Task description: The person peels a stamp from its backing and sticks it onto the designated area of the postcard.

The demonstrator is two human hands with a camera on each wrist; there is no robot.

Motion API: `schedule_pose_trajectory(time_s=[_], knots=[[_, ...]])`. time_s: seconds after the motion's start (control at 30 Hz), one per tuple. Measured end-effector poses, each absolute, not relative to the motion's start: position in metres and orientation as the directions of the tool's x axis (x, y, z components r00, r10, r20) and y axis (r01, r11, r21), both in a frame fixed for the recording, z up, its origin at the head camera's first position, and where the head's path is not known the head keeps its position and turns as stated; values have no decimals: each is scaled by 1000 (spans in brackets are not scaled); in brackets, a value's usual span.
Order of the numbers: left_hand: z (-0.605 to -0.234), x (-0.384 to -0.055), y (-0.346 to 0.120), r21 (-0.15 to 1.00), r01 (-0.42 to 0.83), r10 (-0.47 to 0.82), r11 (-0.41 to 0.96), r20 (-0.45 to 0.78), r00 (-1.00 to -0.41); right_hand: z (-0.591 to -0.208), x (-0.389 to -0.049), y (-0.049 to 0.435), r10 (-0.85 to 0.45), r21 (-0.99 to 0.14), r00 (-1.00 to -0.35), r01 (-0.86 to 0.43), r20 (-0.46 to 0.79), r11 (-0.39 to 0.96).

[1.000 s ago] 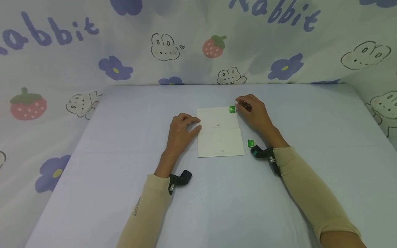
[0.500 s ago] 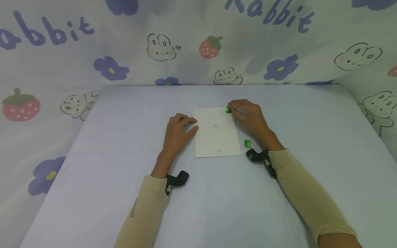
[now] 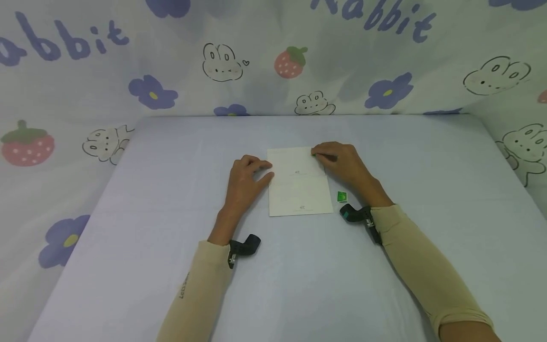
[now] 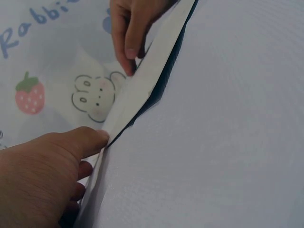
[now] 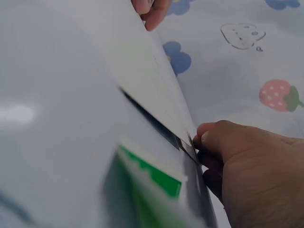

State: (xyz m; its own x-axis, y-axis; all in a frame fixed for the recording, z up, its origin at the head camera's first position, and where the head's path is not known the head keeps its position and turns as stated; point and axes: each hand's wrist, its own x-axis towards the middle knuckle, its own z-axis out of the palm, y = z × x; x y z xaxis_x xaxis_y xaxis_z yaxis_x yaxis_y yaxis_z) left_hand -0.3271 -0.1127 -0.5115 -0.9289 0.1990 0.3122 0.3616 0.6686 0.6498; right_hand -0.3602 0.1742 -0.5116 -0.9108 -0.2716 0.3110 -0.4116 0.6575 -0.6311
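White card sheets (image 3: 295,192), with a small printed mark on the upper and lower halves, lie in the middle. I cannot tell whether this is one folded card or two overlapping. My left hand (image 3: 248,183) rests at the left edge, its thumb touching the card in the left wrist view. At the upper right corner, my right hand (image 3: 344,161) has its thumb and finger together over a green stamp (image 3: 314,154), mostly hidden beneath the fingertips. Another green stamp (image 3: 342,196) lies beside the card; in the right wrist view its near edge looks raised and blurred.
A white-covered table (image 3: 205,142) carries everything. Patterned cloth (image 3: 256,47) with rabbits, strawberries and flowers stands at the back and sides. Black wrist cameras (image 3: 245,246) sit on both wrists, the right one close to the loose stamp.
My right hand has come in from just right of the corner, and its fingertips have closed over the corner stamp. The left hand stays at the card's edge.
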Motion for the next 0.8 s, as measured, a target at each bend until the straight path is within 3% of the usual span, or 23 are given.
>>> schedule_pose_trajectory(time_s=[0.23,0.37,0.47,0.63,0.8], knots=[[-509,-328,-112,642,361,199,676,312,-929,-509,-362,175,-345,-590,-888,-459,304,664],[-510,-327,-112,641,346,197,685,294,-935,-511,-362,175,-309,-599,-896,-443,319,667],[-512,-326,-112,645,331,193,689,277,-941,-512,-362,174,-247,-618,-879,-465,408,634],[-512,-326,-112,648,331,191,686,279,-941,-512,-363,173,-179,-585,-768,-597,615,550],[-511,-326,-112,643,348,195,682,298,-934,-512,-365,174,-182,-553,-730,-634,658,541]])
